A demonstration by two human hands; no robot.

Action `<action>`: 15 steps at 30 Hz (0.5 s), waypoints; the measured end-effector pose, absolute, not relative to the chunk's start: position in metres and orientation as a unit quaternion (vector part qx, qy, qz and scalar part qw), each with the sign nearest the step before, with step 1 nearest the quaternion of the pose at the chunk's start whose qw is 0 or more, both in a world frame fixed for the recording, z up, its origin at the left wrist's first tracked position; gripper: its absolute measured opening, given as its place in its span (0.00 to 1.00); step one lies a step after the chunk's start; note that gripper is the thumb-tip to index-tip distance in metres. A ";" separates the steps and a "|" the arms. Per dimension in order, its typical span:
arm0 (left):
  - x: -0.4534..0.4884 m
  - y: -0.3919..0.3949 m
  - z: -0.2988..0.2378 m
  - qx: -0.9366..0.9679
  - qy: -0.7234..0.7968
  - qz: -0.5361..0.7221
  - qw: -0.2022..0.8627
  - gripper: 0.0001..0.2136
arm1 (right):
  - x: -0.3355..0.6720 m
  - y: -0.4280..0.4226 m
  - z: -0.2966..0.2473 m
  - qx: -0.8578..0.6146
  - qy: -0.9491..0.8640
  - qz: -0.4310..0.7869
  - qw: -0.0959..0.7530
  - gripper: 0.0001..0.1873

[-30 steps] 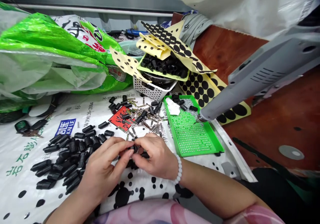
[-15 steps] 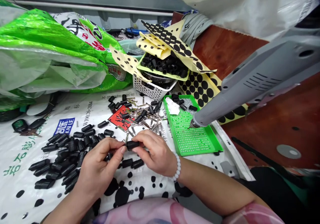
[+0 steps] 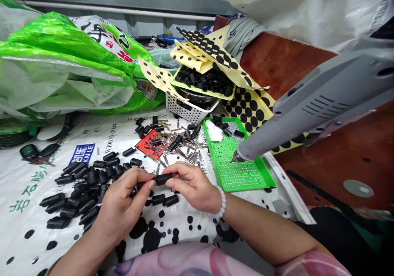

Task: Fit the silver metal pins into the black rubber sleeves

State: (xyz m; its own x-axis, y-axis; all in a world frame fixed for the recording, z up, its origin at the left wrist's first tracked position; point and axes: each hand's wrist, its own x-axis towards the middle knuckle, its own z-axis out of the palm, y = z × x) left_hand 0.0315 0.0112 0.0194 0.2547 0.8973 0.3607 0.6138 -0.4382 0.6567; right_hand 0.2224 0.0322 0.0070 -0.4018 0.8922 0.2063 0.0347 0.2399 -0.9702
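Note:
A short black plastic cylinder (image 3: 163, 180) lies sideways between my two hands, just above the white sheet. My right hand (image 3: 197, 189) pinches it by its right end with thumb and fingers. At its left end, the thumb and forefinger of my left hand (image 3: 124, 200) are pressed together on it; whether a smaller part is between them is hidden. Many similar black cylinders (image 3: 92, 176) lie heaped by my left hand, with two more (image 3: 171, 201) just below the held one. Beyond my fingers, thin metal strips (image 3: 193, 155) are scattered around a red printed square (image 3: 144, 145).
At right, a grey power tool (image 3: 303, 103) points its tip over a green tray (image 3: 270, 182) of small metal pieces. Behind stand a white basket (image 3: 187, 112), a container of black tubes (image 3: 200, 81) and yellow dotted sheets (image 3: 246, 103). A green bag (image 3: 40, 70) fills the left back.
My hands keep their grip on the black cylinder and have hardly moved. The whole view has shifted slightly, with the scene sitting a little further right.

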 end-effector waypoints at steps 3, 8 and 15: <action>0.030 0.011 0.023 0.793 0.468 0.346 0.179 0.02 | 0.221 0.032 0.006 -0.346 -0.540 0.666 0.382 0.09; 0.030 0.009 0.023 0.835 0.436 0.322 0.100 0.05 | 0.220 0.034 0.004 -0.360 -0.477 0.723 0.345 0.09; 0.034 0.009 0.018 0.807 0.469 0.346 0.098 0.03 | 0.218 0.028 0.004 -0.356 -0.534 0.657 0.396 0.09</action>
State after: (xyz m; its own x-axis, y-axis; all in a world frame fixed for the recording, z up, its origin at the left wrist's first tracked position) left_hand 0.0336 0.0088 0.0176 0.3208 0.8237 0.4675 0.6883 -0.5418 0.4823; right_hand 0.2181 0.0284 0.0044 -0.4335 0.9001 -0.0436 -0.1401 -0.1151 -0.9834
